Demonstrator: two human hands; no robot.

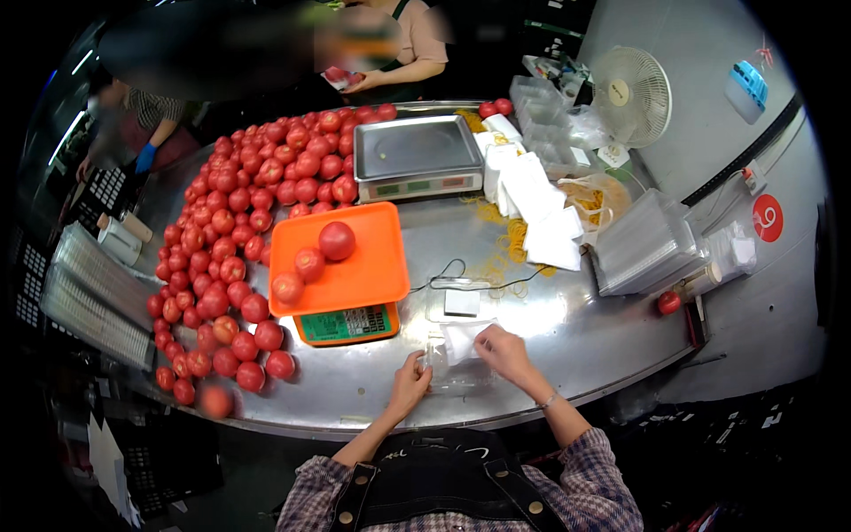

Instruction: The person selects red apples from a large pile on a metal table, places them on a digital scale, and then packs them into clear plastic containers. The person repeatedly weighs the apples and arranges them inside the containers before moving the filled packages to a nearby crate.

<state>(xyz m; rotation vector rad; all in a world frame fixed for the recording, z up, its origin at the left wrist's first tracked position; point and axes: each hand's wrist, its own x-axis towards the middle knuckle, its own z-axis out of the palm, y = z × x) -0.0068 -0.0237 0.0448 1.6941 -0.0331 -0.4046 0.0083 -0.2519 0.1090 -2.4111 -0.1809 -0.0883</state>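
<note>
My right hand (502,352) pinches the right side of a white absorbent pad or paper sheet (464,340). The sheet lies at a clear plastic container (459,380) on the steel table. My left hand (411,386) holds the container's left edge. Just beyond is another clear plastic piece with a small white-topped block (462,303) on it. To the left, an orange tray (359,272) holds three tomatoes (337,241) and rests on an orange scale with a green keypad (349,324).
Many tomatoes (226,246) cover the table's left part. A flat steel scale (417,149), white sheets (532,186), yellow rubber bands (517,239) and stacked clear containers (648,243) stand beyond. A fan (630,96) is at the back right. Two people are across the table.
</note>
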